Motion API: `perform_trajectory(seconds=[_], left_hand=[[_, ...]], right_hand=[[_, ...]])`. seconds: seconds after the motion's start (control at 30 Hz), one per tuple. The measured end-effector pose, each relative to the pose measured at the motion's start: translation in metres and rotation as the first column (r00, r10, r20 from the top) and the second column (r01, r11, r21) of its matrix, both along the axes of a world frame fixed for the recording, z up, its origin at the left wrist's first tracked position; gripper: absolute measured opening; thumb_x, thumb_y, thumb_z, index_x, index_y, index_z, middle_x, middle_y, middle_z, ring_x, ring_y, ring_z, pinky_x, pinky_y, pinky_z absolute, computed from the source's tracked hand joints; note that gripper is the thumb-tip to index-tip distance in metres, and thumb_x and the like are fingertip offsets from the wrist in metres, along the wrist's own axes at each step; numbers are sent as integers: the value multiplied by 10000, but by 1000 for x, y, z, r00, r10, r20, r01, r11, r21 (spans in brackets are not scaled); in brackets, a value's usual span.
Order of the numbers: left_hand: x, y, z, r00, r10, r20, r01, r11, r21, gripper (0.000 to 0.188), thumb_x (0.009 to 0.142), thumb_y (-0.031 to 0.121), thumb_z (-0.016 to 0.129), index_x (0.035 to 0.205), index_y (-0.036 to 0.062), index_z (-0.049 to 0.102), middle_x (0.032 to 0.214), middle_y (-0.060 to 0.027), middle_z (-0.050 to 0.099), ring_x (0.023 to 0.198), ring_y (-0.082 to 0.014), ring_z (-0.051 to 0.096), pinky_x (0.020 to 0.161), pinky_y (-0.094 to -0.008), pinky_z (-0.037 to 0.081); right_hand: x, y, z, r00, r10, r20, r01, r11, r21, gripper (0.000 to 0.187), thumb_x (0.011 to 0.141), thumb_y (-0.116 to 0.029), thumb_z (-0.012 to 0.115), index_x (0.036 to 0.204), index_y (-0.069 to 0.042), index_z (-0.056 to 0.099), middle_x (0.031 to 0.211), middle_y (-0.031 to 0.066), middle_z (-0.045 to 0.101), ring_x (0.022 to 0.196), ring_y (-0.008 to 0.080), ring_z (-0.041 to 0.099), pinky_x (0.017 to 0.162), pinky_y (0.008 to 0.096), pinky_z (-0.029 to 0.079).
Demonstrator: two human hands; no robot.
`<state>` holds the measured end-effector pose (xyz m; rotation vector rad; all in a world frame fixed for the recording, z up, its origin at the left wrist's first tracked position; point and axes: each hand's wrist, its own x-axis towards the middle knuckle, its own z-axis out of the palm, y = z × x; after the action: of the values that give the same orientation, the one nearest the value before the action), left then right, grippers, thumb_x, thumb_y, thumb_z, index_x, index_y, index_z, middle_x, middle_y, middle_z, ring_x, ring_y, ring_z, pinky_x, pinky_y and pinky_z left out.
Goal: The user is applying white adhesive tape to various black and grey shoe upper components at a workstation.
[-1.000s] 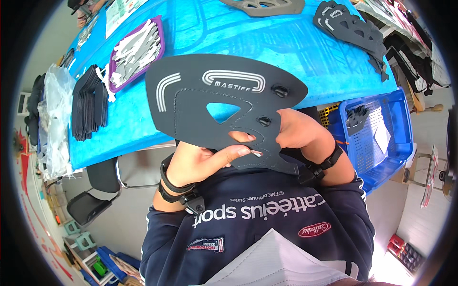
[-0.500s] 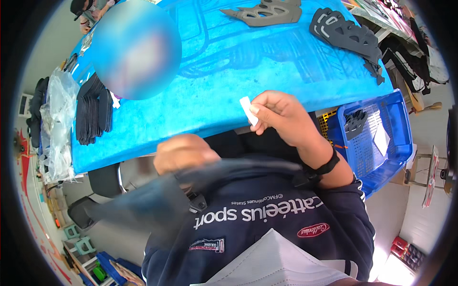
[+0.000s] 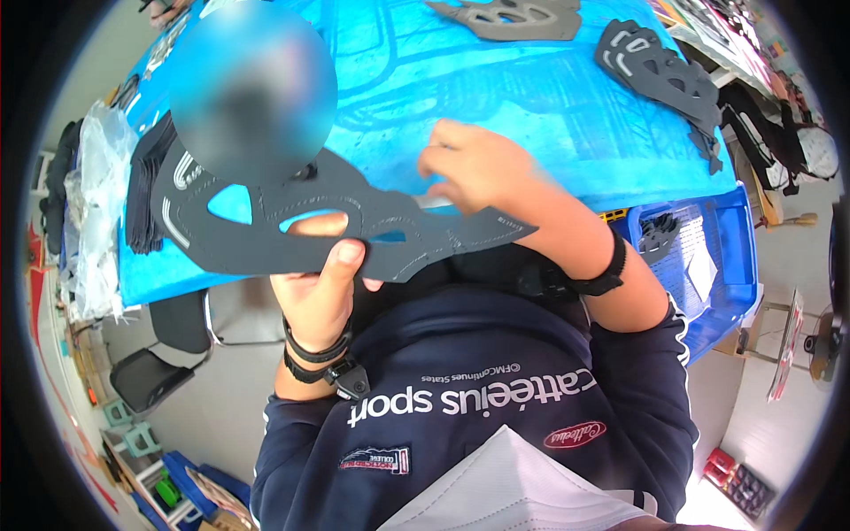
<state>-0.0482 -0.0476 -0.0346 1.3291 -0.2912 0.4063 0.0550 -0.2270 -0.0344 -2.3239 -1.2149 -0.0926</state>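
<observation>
A dark grey flat cut-out panel (image 3: 266, 252), with oval openings, dotted lines and light stripes at its wide end, is held up level over the near table edge. My left hand (image 3: 317, 296) grips its lower edge, thumb on top and fingers underneath. A blurred disc covers part of the panel's upper left. My right hand (image 3: 482, 168) hovers at the panel's narrow right end, its fingers curled and somewhat smeared. A small white patch (image 3: 434, 202) shows between that hand and the panel; whether the fingers hold it is unclear.
Similar cut-out panels lie on the blue-covered table (image 3: 390, 97): a brownish one (image 3: 518, 22) at the back and a dark grey one (image 3: 660, 75) at right. A stack of black pieces (image 3: 149, 195) stands at left. A blue basket (image 3: 739, 239) sits right, below table level.
The panel has swung up from my lap, where it was blurred, to lie over the table edge in my left hand. My right hand, which pinched a white strip, has moved slightly left and up.
</observation>
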Motion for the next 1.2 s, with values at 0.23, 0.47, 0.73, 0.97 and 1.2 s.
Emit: perform_trajectory(seconds=[0.23,0.47,0.73,0.97,1.2], left_hand=[[14,1,-8,998,4,-66,-10,997,-79,204,843,94,588,999,-22,528,744,-156,594,491,-144,527,423,-239,420],[28,-1,3,993,51,-106,-8,927,375,200,810,13,617,999,-49,603,889,-155,635,706,-189,616,655,-296,498],[41,3,8,969,182,-166,-32,760,649,128,731,61,694,818,-24,656,769,-128,651,729,-258,632,652,-311,483],[40,24,-19,979,-60,-195,168,780,603,436,711,0,647,1097,-56,453,1075,-168,502,1017,-266,507,869,-368,405],[47,21,-22,987,37,-155,65,795,603,180,595,9,714,550,58,547,537,-28,558,628,-232,625,682,-358,496]], right_hand=[[-35,-24,18,770,250,-587,138,833,536,382,715,-48,696,1076,-20,572,845,87,571,735,172,547,660,265,465],[-22,-30,17,853,-39,-520,313,836,451,131,777,-80,669,737,16,590,606,90,526,528,143,489,463,279,339],[-6,-28,-4,918,11,-396,176,885,431,133,705,-15,652,648,-17,532,574,76,454,505,237,423,463,329,314],[4,-25,-9,969,16,-247,61,951,302,172,633,-67,671,581,-47,508,575,49,431,562,231,394,515,329,317],[4,-23,-8,958,7,-288,75,959,273,182,606,-56,659,539,-44,490,541,47,399,554,226,377,512,326,302]])
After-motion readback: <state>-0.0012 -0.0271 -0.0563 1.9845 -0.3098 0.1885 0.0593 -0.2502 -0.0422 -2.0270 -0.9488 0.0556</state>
